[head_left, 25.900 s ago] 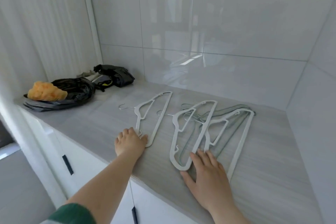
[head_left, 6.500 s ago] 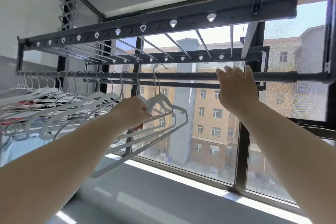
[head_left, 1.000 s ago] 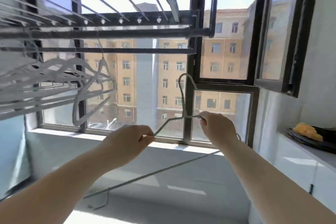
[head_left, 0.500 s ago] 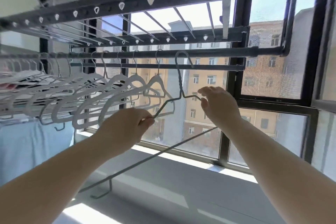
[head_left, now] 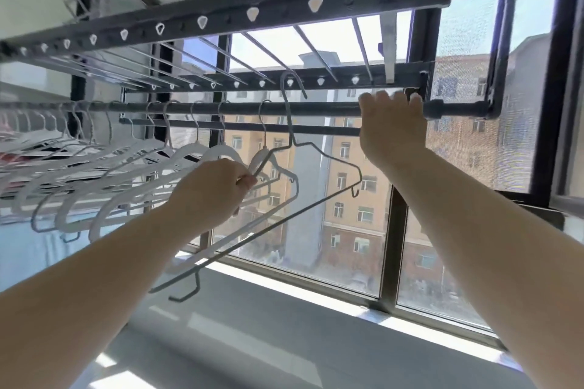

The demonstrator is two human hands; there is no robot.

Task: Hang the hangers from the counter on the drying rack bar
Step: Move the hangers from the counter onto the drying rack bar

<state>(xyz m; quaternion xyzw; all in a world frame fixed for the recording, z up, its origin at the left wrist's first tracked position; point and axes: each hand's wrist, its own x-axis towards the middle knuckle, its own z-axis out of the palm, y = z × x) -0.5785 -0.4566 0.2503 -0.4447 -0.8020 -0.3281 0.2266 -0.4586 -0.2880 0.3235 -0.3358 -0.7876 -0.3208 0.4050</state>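
Wire hanger [head_left: 328, 155] — shoulder pinched in left hand [head_left: 215, 189].

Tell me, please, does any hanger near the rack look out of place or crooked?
Yes. The thin wire hanger in the left hand is tilted, and its hook is raised above the drying rack bar, not yet resting on it. The white hangers hang evenly in a row. The right hand holds the bar.

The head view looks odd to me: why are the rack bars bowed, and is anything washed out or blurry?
Head view: the wide-angle lens bows the drying rack bar and frame; daylight through the window backlights everything, bleaching the sky and darkening the rack; the white hangers at far left smear softly, while the wire hanger in the left hand stays fairly crisp.
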